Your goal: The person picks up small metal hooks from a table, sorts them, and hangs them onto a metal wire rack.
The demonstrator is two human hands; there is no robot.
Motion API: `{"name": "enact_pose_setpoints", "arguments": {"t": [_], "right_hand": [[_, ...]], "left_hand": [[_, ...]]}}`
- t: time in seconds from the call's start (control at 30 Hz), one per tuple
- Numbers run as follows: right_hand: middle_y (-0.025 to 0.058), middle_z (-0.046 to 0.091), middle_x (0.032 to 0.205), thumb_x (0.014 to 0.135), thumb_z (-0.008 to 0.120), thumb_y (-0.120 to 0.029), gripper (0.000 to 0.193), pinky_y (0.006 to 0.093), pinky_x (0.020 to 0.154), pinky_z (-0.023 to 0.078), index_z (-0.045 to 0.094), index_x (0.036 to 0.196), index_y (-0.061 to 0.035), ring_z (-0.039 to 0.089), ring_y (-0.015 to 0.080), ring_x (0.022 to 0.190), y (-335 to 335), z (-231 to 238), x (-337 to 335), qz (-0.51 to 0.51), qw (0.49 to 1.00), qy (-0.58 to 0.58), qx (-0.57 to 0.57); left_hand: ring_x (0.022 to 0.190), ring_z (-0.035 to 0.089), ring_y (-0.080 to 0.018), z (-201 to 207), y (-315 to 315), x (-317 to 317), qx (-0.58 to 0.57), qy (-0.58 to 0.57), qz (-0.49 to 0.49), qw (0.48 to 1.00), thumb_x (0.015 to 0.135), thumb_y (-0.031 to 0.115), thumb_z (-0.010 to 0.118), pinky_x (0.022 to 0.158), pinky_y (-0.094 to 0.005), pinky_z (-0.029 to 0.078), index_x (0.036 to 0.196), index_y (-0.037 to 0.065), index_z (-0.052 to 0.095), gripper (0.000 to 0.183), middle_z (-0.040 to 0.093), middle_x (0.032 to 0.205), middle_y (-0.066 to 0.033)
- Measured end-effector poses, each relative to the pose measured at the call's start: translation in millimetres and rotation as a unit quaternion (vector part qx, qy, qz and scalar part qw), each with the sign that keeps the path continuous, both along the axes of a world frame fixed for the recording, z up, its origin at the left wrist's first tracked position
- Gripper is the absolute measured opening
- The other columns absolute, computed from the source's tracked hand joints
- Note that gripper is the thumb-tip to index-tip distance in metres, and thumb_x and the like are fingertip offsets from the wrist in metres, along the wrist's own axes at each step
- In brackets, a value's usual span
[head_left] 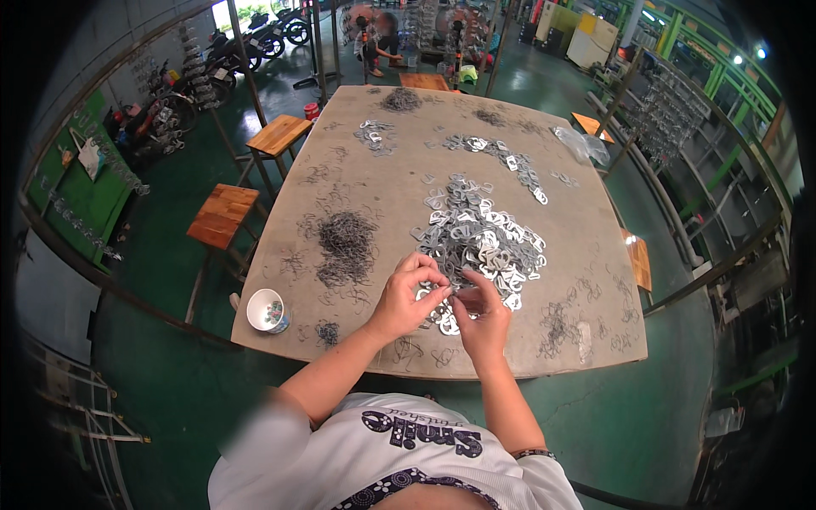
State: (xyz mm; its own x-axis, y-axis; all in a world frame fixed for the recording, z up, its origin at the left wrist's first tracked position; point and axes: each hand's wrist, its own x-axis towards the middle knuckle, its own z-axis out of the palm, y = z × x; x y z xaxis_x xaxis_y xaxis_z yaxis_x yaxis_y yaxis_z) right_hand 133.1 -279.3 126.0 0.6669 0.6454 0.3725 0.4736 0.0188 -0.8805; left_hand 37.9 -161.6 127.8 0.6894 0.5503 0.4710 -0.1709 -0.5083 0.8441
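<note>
My left hand [410,296] and my right hand [483,316] meet over the near edge of a large heap of flat grey metal pieces [476,225] with cut-out holes. The fingertips of both are pinched together close to each other. Whatever lies between them is too small and too covered by the fingers to name. Left of my left hand is a dark heap of thin bent wire pieces [344,242]. A white cup [257,299] with small coloured bits inside stands at the table's near left corner.
The brown table [408,166] also bears scattered wire pieces [557,327] at right, more flat pieces [374,136] farther off, and a clear plastic bag [580,146]. Wooden stools [223,214] stand along its sides. Racks of hanging metal parts [667,110] and parked motorbikes [229,55] are beyond.
</note>
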Motion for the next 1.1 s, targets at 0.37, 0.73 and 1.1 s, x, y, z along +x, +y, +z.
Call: {"name": "enact_pose_setpoints", "arguments": {"t": [0.37, 0.73, 1.1], "right_hand": [[0.0084, 0.063, 0.069, 0.076, 0.067, -0.008, 0.024, 0.0297, 0.054, 0.046, 0.064, 0.099, -0.0014, 0.060, 0.0175, 0.057, -23, -79, 82, -0.133, 0.982, -0.001, -0.135], [0.0125, 0.055, 0.085, 0.070, 0.072, -0.015, 0.035, 0.0401, 0.074, 0.044, 0.064, 0.103, -0.0065, 0.054, 0.0304, 0.084, -6, -151, 81, -0.096, 0.940, -0.223, -0.238], [0.0048, 0.061, 0.063, 0.069, 0.074, -0.003, 0.018, 0.0235, 0.051, 0.045, 0.059, 0.078, -0.0003, 0.055, 0.0110, 0.054, -1, -112, 93, -0.003, 0.968, 0.193, -0.160]], "left_hand": [[0.089, 0.056, -0.0126, 2, -5, -9, -0.120, -0.025, -0.088, 0.989, 0.088, 0.000, 0.050, 0.085, -0.0281, 0.043, 0.095, -0.001, 0.053, 0.008, 0.061, 0.091, -0.0075], [0.089, 0.056, -0.0136, 5, -12, -11, -0.113, -0.005, -0.097, 0.989, 0.087, -0.002, 0.050, 0.084, -0.0289, 0.043, 0.093, -0.001, 0.052, 0.007, 0.060, 0.090, -0.0082], [0.083, 0.058, -0.0134, -5, -16, -18, -0.092, 0.025, -0.062, 0.993, 0.084, 0.001, 0.056, 0.077, -0.0278, 0.045, 0.091, 0.000, 0.056, 0.007, 0.063, 0.087, -0.0068]]}}
